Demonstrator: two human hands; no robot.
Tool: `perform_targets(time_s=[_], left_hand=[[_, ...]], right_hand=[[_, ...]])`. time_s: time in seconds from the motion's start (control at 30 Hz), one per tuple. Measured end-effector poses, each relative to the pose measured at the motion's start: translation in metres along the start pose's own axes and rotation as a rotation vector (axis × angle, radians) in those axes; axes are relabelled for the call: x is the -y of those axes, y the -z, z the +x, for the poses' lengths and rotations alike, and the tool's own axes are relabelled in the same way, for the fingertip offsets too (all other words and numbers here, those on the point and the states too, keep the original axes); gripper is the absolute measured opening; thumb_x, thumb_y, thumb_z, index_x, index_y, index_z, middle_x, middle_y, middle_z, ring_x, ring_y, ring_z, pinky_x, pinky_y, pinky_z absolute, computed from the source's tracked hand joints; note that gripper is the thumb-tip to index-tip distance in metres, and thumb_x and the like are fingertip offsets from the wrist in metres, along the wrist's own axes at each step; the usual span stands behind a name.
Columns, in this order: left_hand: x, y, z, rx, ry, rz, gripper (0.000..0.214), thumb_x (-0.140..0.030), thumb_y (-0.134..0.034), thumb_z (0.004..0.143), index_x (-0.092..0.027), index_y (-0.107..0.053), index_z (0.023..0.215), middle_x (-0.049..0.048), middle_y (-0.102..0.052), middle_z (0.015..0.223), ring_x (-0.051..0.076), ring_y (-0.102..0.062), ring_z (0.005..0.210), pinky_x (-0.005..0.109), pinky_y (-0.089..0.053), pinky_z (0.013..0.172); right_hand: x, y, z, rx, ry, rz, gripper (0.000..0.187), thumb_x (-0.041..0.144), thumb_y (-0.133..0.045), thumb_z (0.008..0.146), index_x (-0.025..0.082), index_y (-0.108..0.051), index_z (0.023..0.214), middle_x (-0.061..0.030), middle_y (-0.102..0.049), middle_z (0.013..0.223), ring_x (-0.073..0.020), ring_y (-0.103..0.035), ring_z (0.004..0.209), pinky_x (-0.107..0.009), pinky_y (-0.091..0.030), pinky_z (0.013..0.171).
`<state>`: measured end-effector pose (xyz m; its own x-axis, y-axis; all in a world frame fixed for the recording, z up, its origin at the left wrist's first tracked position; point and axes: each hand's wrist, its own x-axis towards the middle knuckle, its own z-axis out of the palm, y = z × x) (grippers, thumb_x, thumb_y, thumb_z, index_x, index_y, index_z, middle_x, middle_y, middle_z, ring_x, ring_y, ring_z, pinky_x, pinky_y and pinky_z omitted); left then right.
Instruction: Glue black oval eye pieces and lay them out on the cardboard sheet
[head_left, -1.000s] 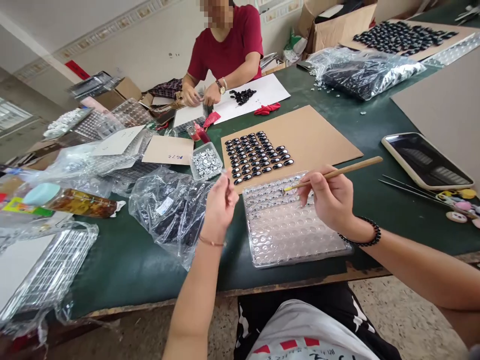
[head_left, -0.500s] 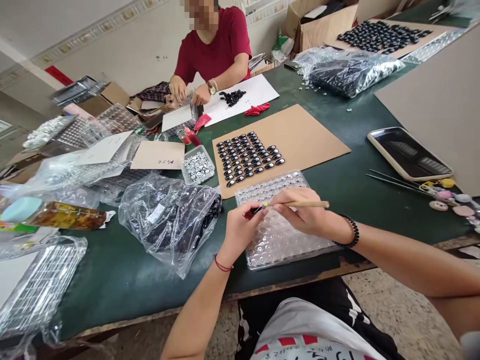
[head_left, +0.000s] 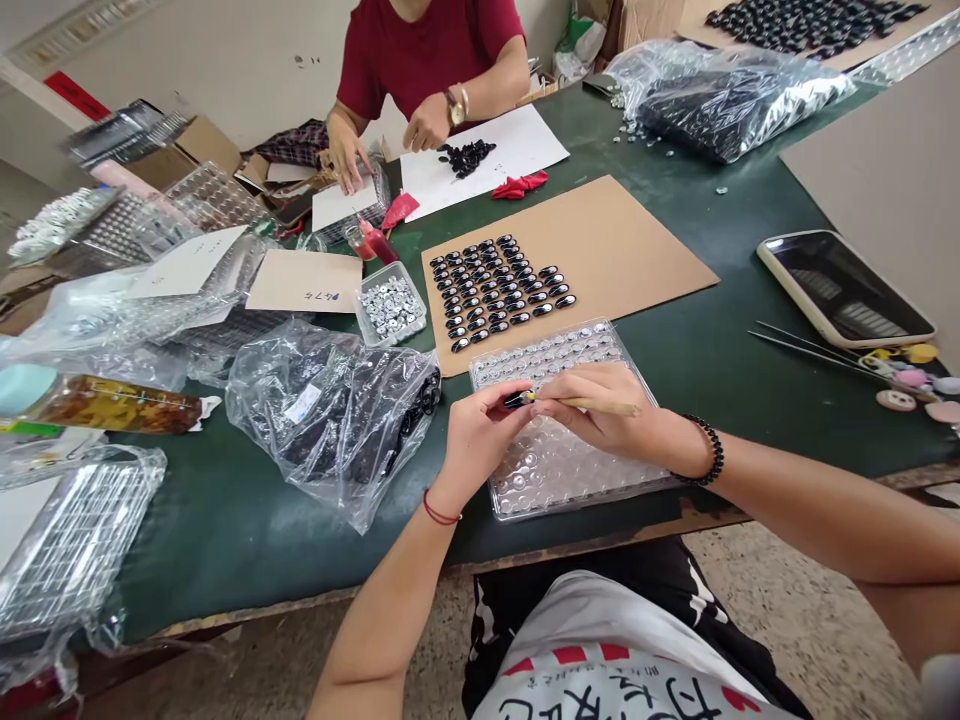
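Note:
My left hand (head_left: pixel 478 435) pinches a small black oval piece (head_left: pixel 516 400) between thumb and fingertips. In my right hand (head_left: pixel 611 395) is a thin wooden stick (head_left: pixel 619 407), its yellow tip touching or very close to the black piece. Both hands are above a clear plastic tray (head_left: pixel 555 478) with round cups; silvery bits show in its far rows. Just beyond lies a brown cardboard sheet (head_left: pixel 622 245), bearing rows of black oval pieces (head_left: pixel 491 298) with shiny silvery centres. A small clear box (head_left: pixel 390 305) of silvery pieces stands left of the cardboard.
A plastic bag (head_left: pixel 330 420) of black parts lies left. Right are a phone (head_left: pixel 847 290) and tweezers (head_left: pixel 817 355). Across the table, a person in red (head_left: pixel 431 60) works beside a black pile (head_left: pixel 466 157). A bottle (head_left: pixel 112 400) lies far left.
The camera view has tilted lower. My hands remain together, with the stick's tip at the black piece. The other person's hands have moved apart, one resting on a pale card.

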<state>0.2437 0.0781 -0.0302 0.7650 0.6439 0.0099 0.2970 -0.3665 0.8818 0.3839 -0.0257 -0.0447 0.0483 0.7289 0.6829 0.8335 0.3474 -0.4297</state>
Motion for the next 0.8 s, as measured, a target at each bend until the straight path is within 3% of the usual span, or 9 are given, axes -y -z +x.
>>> perform_targets(time_s=[0.3, 0.53, 0.6, 0.73, 0.8], left_hand=[[-0.004, 0.0, -0.002, 0.021, -0.004, -0.031, 0.024, -0.032, -0.061, 0.076, -0.018, -0.067, 0.095, 0.0047, -0.068, 0.087, 0.012, -0.059, 0.06, 0.022, -0.045, 0.056], [0.001, -0.003, -0.005, -0.013, 0.013, -0.13, 0.023, -0.031, -0.063, 0.074, -0.017, -0.067, 0.092, 0.0053, -0.067, 0.083, 0.013, -0.057, 0.058, 0.023, -0.045, 0.055], [0.001, -0.004, -0.006, 0.007, 0.031, -0.192, 0.021, -0.03, -0.065, 0.072, -0.015, -0.067, 0.088, 0.0061, -0.067, 0.08, 0.013, -0.056, 0.059, 0.023, -0.045, 0.054], [0.001, -0.007, -0.007, 0.092, 0.011, -0.15, 0.018, -0.028, -0.065, 0.073, -0.016, -0.068, 0.086, 0.0057, -0.066, 0.076, 0.013, -0.055, 0.057, 0.023, -0.043, 0.053], [0.002, -0.008, -0.007, 0.106, -0.004, -0.091, 0.02, -0.03, -0.063, 0.075, -0.017, -0.068, 0.089, 0.0046, -0.066, 0.073, 0.012, -0.053, 0.053, 0.023, -0.042, 0.05]], right_hand=[[0.001, 0.002, 0.002, 0.025, -0.041, 0.022, 0.012, 0.024, -0.047, 0.087, 0.019, -0.054, 0.08, 0.0004, -0.062, 0.066, -0.0101, -0.055, 0.059, -0.024, -0.04, 0.055], [0.003, -0.001, 0.0, 0.06, -0.03, 0.081, 0.008, 0.026, -0.051, 0.085, 0.021, -0.054, 0.08, 0.0001, -0.062, 0.068, -0.0112, -0.055, 0.061, -0.026, -0.041, 0.057], [0.005, 0.0, 0.003, 0.061, -0.146, 0.229, 0.014, 0.029, -0.048, 0.087, 0.02, -0.053, 0.077, 0.0009, -0.059, 0.062, -0.0102, -0.054, 0.056, -0.025, -0.04, 0.054], [0.002, 0.001, 0.011, 0.004, -0.589, 0.761, 0.038, 0.038, -0.027, 0.093, 0.019, -0.04, 0.063, 0.0028, -0.048, 0.052, -0.0079, -0.05, 0.046, -0.023, -0.041, 0.048], [-0.001, 0.0, 0.013, 0.013, -0.672, 0.81, 0.038, 0.039, -0.029, 0.092, 0.019, -0.039, 0.061, 0.0033, -0.046, 0.052, -0.0077, -0.048, 0.046, -0.022, -0.04, 0.047]])
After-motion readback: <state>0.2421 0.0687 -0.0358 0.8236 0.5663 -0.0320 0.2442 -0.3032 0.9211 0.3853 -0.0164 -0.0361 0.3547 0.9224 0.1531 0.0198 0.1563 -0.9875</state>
